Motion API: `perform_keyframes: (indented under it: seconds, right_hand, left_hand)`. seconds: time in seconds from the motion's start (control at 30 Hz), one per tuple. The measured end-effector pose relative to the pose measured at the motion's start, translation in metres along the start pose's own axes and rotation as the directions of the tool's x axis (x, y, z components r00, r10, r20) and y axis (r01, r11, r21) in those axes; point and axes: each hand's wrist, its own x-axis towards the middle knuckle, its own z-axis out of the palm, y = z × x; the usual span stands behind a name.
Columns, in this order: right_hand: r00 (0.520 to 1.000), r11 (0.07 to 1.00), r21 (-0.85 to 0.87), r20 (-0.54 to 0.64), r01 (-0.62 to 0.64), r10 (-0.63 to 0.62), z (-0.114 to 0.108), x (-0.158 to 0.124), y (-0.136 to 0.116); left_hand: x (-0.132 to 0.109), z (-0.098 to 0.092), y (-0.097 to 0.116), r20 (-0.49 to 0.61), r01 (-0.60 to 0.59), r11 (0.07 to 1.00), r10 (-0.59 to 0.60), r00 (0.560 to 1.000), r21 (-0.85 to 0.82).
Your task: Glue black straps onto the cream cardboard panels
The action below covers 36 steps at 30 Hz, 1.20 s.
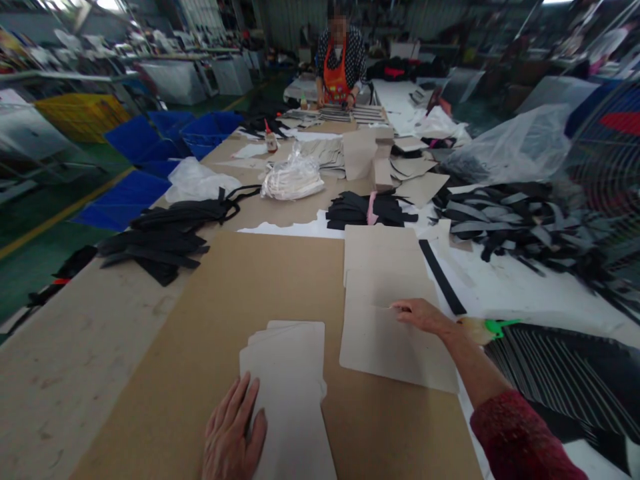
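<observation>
My left hand (233,427) lies with its fingers stretched along the left edge of a stack of pale card sheets (287,387). Those sheets have rounded corners and are slightly fanned out. Over to the right, my right hand (420,315) is above a second group of pale card sheets (385,347). Its thumb and forefinger are pinched together. A tiny pale bit shows at the fingertips, too small to name. Both groups rest on a brown board (270,280). A black strip (443,277) lies beside the right-hand sheets.
Black strips in a tied bundle (370,209) and a loose heap (520,213) lie farther back. A bottle with a red tip (271,139) and a plastic-wrapped bundle (293,177) stand mid-table. A jar with a green brush (477,329) is right. A co-worker (340,67) works at the far end.
</observation>
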Motion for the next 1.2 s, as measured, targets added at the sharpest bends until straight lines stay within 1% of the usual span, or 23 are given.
perform_keyframes:
  seconds: [0.23, 0.43, 0.5, 0.57, 0.6, 0.67, 0.73, 0.77, 0.8, 0.83, 0.9, 0.97, 1.03, 1.1, 1.2]
  right_hand:
    - [1.000, 0.999, -0.038, -0.016, -0.009, 0.008, 0.007, 0.003, 0.009]
    - [0.999, 0.995, -0.095, -0.039, -0.011, 0.007, 0.001, 0.004, 0.008]
    - [0.997, 0.991, -0.130, -0.073, -0.017, 0.008, 0.000, 0.003, 0.004]
    - [0.989, 0.984, -0.178, -0.147, -0.027, 0.000, 0.005, -0.001, -0.006]
    - [0.983, 0.980, -0.199, -0.184, -0.025, -0.013, 0.013, -0.004, -0.015]
    - [0.974, 0.975, -0.223, -0.217, 0.015, -0.064, 0.037, -0.013, -0.041]
    - [0.978, 0.979, -0.178, -0.162, 0.104, -0.133, 0.072, -0.028, -0.078]
    - [0.980, 0.983, -0.093, -0.110, 0.159, -0.169, 0.093, -0.037, -0.098]
    - [0.981, 0.982, 0.005, -0.052, 0.187, -0.187, 0.113, -0.046, -0.119]
    - [0.982, 0.979, 0.080, -0.019, 0.189, -0.188, 0.134, -0.055, -0.139]
    - [0.992, 0.982, 0.145, -0.022, 0.122, -0.120, 0.173, -0.071, -0.172]
    - [0.993, 0.987, 0.157, -0.114, 0.027, -0.009, 0.204, -0.083, -0.192]
    - [0.968, 0.987, 0.162, -0.243, -0.025, 0.065, 0.225, -0.090, -0.201]
    - [0.926, 0.985, 0.174, -0.369, -0.018, 0.082, 0.236, -0.094, -0.204]
    - [0.848, 0.976, 0.216, -0.523, 0.032, 0.088, 0.240, -0.096, -0.208]
  left_hand:
    - [0.000, -0.002, 0.002, 0.018, 0.011, 1.000, -0.011, 1.000, -0.002]
    - [-0.003, 0.000, 0.001, 0.028, 0.031, 0.999, -0.030, 0.999, -0.012]
    - [-0.004, -0.001, 0.002, 0.032, 0.045, 0.999, -0.044, 0.999, -0.023]
    - [-0.004, -0.003, 0.004, 0.057, 0.062, 0.998, -0.060, 0.997, -0.029]
    - [-0.004, -0.004, 0.006, 0.075, 0.072, 0.997, -0.069, 0.995, -0.030]
    - [-0.004, -0.006, 0.009, 0.108, 0.093, 0.995, -0.089, 0.990, -0.033]
    - [-0.004, -0.008, 0.011, 0.120, 0.116, 0.992, -0.111, 0.987, -0.039]
    - [-0.004, -0.008, 0.012, 0.119, 0.123, 0.991, -0.117, 0.986, -0.044]
    - [-0.004, -0.009, 0.012, 0.115, 0.124, 0.991, -0.117, 0.986, -0.052]
    - [-0.005, -0.009, 0.012, 0.112, 0.123, 0.991, -0.116, 0.987, -0.059]
    - [-0.005, -0.009, 0.013, 0.108, 0.122, 0.990, -0.115, 0.988, -0.066]
    - [-0.006, -0.008, 0.012, 0.106, 0.124, 0.990, -0.117, 0.987, -0.064]
    - [-0.006, -0.007, 0.012, 0.101, 0.125, 0.991, -0.119, 0.988, -0.057]
    - [-0.006, -0.007, 0.012, 0.095, 0.118, 0.992, -0.112, 0.989, -0.055]
    - [-0.005, -0.007, 0.012, 0.094, 0.116, 0.992, -0.111, 0.989, -0.051]
